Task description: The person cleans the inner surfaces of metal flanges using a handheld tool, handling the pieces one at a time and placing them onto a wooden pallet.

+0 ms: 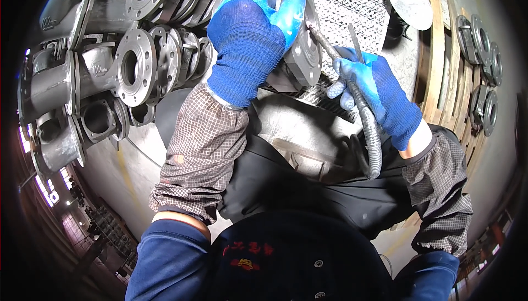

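Observation:
My left hand (pixel 263 17), in a blue coated glove, is wrapped over the upper part of a grey flanged metal casting (pixel 308 53), its fingers at the flange rim. In my right hand (pixel 369 83), gloved the same way, is a slim rod-like tool (pixel 324 41) with a thin lever sticking up. A ribbed grey hose (pixel 372 141) hangs from this tool and loops down by my leg. The tool's tip points at the face of the flange; whether it touches cannot be made out. The casting stands at the edge of a textured metal surface (pixel 352 4).
Several flanged valve bodies (pixel 135 69) are stacked at the left. On the right, loose flanges (pixel 477 37) lie on a wooden pallet (pixel 434 53). A pale round disc (pixel 410 3) sits beyond the textured surface. My knees in black trousers are close below the hands.

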{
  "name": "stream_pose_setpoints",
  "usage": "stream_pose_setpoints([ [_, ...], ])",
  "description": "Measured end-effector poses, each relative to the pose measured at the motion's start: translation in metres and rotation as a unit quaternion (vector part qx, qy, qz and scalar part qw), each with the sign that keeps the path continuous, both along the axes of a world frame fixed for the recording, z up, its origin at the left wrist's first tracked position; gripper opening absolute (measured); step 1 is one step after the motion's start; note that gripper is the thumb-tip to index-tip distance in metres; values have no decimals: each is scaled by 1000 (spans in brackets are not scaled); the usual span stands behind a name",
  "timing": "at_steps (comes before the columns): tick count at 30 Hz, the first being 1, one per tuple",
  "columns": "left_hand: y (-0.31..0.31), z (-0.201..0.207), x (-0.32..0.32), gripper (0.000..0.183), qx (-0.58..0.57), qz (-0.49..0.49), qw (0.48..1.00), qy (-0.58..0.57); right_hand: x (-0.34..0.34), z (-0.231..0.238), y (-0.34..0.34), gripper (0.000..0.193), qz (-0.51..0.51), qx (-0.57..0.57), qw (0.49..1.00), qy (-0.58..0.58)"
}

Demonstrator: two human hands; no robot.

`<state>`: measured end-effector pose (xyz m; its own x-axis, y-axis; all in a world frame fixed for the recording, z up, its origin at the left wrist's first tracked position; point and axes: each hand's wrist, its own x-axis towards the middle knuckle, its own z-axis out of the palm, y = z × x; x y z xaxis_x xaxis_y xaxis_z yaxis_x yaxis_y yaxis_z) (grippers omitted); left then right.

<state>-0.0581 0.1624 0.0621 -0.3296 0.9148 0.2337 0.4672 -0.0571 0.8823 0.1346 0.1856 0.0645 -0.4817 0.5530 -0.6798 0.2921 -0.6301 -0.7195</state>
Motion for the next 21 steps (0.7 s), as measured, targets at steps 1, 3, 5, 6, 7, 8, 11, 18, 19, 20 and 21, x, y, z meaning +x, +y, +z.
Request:
stream_pose_setpoints([
  [1, 0, 0, 2, 48, -12, -5, 999, -30, 1, -1, 1, 41, -11, -13, 1000, 5],
  [3, 0, 0, 3, 48, -25, -9, 998, -58, 3, -1, 3, 40, 11, -2, 1000, -15],
  [5, 0, 3, 1, 48, -15, 1, 1000, -20, 0, -2, 2, 51, 38, -17, 999, -24],
  [6, 0, 5, 2, 48, -15, 0, 1000, -21, 1, -4, 3, 51, 37, -17, 999, -24],
  [7, 0, 8, 4, 48, -32, 4, 999, 24, 2, -7, 4, 51, 30, -4, 999, -28],
  [8, 0, 10, 5, 49, -50, 7, 996, 69, 3, -11, 5, 51, 22, 9, 999, -32],
  [11, 1, 1, 3, 49, -28, -9, 996, -83, 2, -12, 6, 49, 5, 16, 1000, -21],
  [18, 3, 4, 2, 51, -19, -34, 998, -48, 3, -12, 15, 45, 68, 62, 995, -35],
  [19, 4, 6, 2, 51, -18, -34, 998, -48, 2, -13, 15, 45, 69, 63, 995, -35],
  [20, 4, 8, 1, 51, -23, -30, 999, -19, 1, -13, 15, 44, 66, 71, 995, -31],
  [21, 4, 9, 0, 51, -27, -25, 999, 12, -1, -14, 16, 43, 66, 79, 994, -26],
])
